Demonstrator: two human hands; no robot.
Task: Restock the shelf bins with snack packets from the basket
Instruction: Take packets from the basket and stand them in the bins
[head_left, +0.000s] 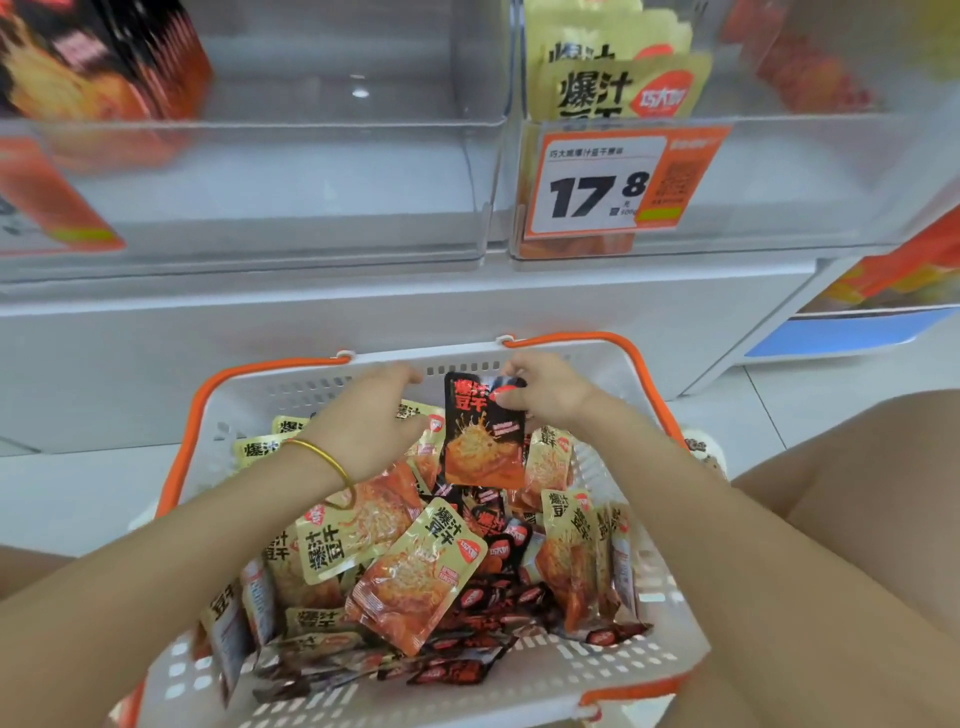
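Nearest, the white perforated plastic basket (545, 670) with orange handles holds a loose heap of snack packets (415, 577): slick, crinkly foil pouches, flat and rectangular, some yellow, some black, lying at all angles. Just beyond, the right hand (545, 395) pinches a black packet (483, 431) by its top edge, thumb and fingers clamped on it, so it hangs upright above the heap. The left hand (369, 415) hovers beside it, fingers loosely apart, holding nothing that I can see.

Judging from the task, a grip on the sealed top seam seems best, since the glossy film would slip elsewhere. The black stock stands in the left bin (311, 208), a clear rigid tub; yellow pouches fill the right bin (779, 182) behind its price tag (613, 182). Slide the packet in upright, face forward.
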